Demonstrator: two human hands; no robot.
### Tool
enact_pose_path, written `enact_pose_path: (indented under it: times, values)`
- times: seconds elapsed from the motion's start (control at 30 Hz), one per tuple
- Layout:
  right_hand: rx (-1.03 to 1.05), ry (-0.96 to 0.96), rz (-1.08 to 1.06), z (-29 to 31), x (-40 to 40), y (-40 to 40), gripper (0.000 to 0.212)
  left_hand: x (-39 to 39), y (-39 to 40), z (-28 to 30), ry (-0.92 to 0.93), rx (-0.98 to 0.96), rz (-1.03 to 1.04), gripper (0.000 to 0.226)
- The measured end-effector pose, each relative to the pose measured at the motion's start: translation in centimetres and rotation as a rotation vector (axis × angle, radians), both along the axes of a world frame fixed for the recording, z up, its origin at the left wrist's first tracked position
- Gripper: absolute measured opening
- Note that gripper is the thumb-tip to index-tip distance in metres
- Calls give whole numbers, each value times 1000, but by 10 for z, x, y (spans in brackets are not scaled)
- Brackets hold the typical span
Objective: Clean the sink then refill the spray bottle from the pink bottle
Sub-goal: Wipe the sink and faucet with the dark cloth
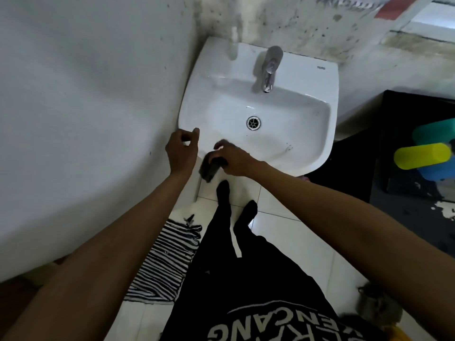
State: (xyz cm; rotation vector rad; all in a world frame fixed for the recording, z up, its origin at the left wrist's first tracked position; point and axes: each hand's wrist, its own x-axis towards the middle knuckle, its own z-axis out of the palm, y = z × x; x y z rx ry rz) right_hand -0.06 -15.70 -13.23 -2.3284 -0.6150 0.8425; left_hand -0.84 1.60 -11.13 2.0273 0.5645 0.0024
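Nearest the camera, 2 bare forearms reach over a black printed shirt [246, 303] toward the white ceramic wall sink [320, 153]. The right hand [236, 161] grips a dark grey cloth or sponge [209, 169] at the near rim; the left hand [182, 151] hovers loosely curled, holding nothing. This looks like the sink-cleaning step; next likely calls for wiping the basin's dark specks. Neither the spray bottle nor the pink bottle is visible; the grey thing is blurred.

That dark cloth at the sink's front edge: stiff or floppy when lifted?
Probably floppy: the cloth droops over the sink rim below the right hand. Likely light, since the fingers alone hold it. The blur hides its texture.
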Motion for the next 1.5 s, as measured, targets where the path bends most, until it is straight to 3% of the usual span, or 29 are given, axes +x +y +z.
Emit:
enact_pose_path:
  times: [0.2,0.43,0.6,0.7,0.8,0.87,0.93,1.07,1.3,1.5]
  values:
    - [-190,-47,167,-1,-11,-30,36,-16,-1,-7,53,8,-15,36]
    - [-403,-15,160,4,-10,-77,30,-18,-28,-12,45,-48,-102,30]
    - [-591,29,174,15,-5,-111,25,-9,-36,-19,61,23,-207,26]
    - [-564,220,-54,19,14,-128,31,-5,-39,-27,86,48,-279,21]
    - [-325,438,-453,20,39,-152,29,-2,-41,-37,102,57,-346,18]
    - [-204,435,-660,21,50,-167,29,-2,-42,-43,106,85,-386,19]
    - [-203,356,-720,19,61,-179,33,0,-45,-48,101,109,-440,18]
    - [-372,185,-574,9,81,-189,33,4,-46,-53,172,159,-627,15]
    - [-529,97,-325,-13,88,-190,36,6,-49,-62,306,145,-705,44]
    - [-600,68,-193,-31,69,-183,52,8,-47,-73,361,140,-777,71]
